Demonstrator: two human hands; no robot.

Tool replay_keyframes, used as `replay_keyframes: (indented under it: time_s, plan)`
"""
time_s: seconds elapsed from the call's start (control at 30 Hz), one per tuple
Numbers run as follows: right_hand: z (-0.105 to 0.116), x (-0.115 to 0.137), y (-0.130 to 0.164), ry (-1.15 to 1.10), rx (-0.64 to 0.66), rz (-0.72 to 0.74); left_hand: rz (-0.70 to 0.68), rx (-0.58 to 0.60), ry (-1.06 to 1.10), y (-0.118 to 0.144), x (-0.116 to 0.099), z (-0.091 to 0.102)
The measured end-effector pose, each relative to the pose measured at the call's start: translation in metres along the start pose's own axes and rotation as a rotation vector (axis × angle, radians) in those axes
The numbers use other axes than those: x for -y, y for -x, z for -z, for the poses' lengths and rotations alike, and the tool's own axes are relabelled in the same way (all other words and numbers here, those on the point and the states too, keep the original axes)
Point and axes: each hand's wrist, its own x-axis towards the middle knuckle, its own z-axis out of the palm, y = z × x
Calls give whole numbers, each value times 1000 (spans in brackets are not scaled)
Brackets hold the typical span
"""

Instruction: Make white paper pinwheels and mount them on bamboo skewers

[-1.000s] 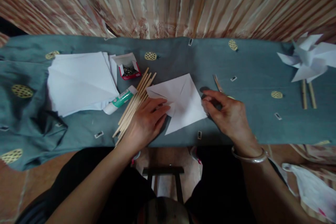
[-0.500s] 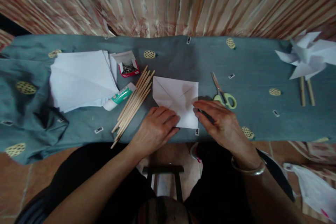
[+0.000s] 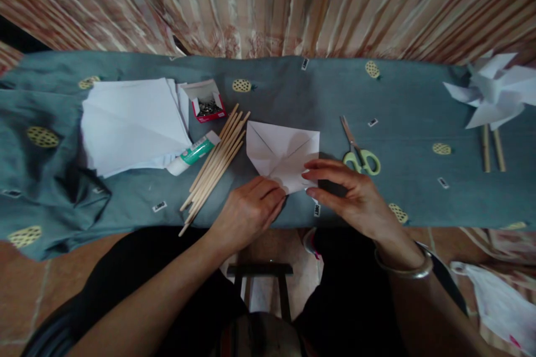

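Head view. The white sheet lies on the tabletop, directly in front of the person, with diagonal creases across its far part. The left hand is at the sheet's near edge; its grip is closed, pinching that edge between thumb and bunched fingers. The right hand is at the sheet's near right corner; its grip is spread, thumb and fingers parted about the corner. A bracelet encircles the right wrist.

Left of the sheet: wooden sticks, grouped and set diagonally; a tube, between the sticks and a paper stack; an open box of small metal parts, beyond the tube. Right of the sheet: scissors, blades parted slightly and pointing away. Far right: a white pinwheel above two stick ends. Beyond the tabletop hangs a curtain.
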Motion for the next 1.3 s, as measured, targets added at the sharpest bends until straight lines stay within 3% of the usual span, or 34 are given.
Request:
replay_keyframes:
  time_s: [0.17,0.43,0.57,1.3]
  plan:
    - [-12,-1,-10,-99,-86,-17,19,7,12,0,-1,0]
    - [-28,4,-23,202,-117,71,48,16,56,4,-2,1]
    - [-34,7,-27,236,-126,90,15,26,34,5,-2,0]
    - [-40,13,-27,313,-178,85,29,26,26,2,-2,1]
